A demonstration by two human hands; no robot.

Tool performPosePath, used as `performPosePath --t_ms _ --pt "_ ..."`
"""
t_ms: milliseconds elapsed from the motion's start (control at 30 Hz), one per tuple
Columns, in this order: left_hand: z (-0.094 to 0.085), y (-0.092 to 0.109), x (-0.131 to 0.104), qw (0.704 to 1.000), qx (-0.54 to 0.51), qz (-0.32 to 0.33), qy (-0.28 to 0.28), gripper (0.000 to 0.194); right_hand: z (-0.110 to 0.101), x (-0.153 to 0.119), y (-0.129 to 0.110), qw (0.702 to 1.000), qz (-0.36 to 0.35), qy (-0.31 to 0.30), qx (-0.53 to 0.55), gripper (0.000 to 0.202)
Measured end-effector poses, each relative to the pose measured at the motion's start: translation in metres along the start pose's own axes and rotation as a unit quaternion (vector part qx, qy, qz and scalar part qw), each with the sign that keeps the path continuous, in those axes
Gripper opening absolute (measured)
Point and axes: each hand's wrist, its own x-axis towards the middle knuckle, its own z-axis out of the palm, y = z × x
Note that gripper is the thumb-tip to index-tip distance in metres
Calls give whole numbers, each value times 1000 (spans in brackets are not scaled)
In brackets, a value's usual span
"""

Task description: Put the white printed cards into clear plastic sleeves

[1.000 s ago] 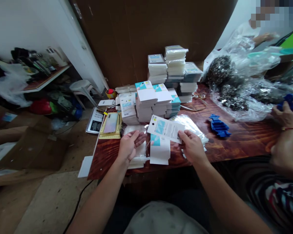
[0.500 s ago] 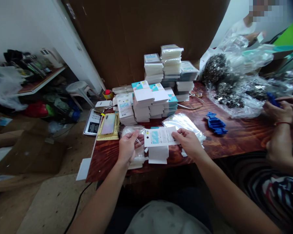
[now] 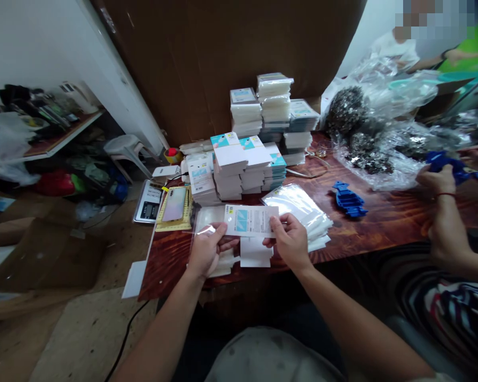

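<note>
My left hand (image 3: 206, 250) pinches a clear plastic sleeve (image 3: 204, 224) between thumb and fingers. My right hand (image 3: 293, 243) grips the right end of a white printed card (image 3: 250, 222) with a blue picture on it. The card's left end meets the sleeve at my left thumb and looks at least partly inside; how far, I cannot tell. Below the card lies a small stack of white cards (image 3: 255, 253). Under my left hand is a pile of clear sleeves (image 3: 223, 265), partly hidden. Right of my right hand lies a fanned pile of glossy clear sleeves (image 3: 302, 207).
Stacks of printed cards (image 3: 228, 154) and taller packed stacks (image 3: 274, 101) stand behind. A phone (image 3: 175, 204) and a scale (image 3: 146, 200) are left. A blue plastic part (image 3: 348, 199) lies right, near bagged metal pieces (image 3: 366, 143). A co-worker's hand (image 3: 440, 183) holds another blue part.
My right hand has moved left with the card, bringing its left end to the sleeve at my left thumb. The co-worker's blue part has shifted and shows more. The view has swung slightly.
</note>
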Motion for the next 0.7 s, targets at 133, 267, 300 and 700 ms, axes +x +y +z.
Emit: performPosePath --t_ms 133,267,300,700 --pt "3 -2 -1 1000 -6 15 0 37 9 -2 0 994 21 -106 20 37" --pt "-3 7 -3 999 24 -9 -32 38 -5 14 -5 966 20 -255 38 47" --pt "-4 9 -3 997 39 -30 -60 37 -8 19 -5 957 28 -283 58 61" --pt "3 12 4 994 38 -44 -89 33 -1 8 -11 964 98 -245 38 33"
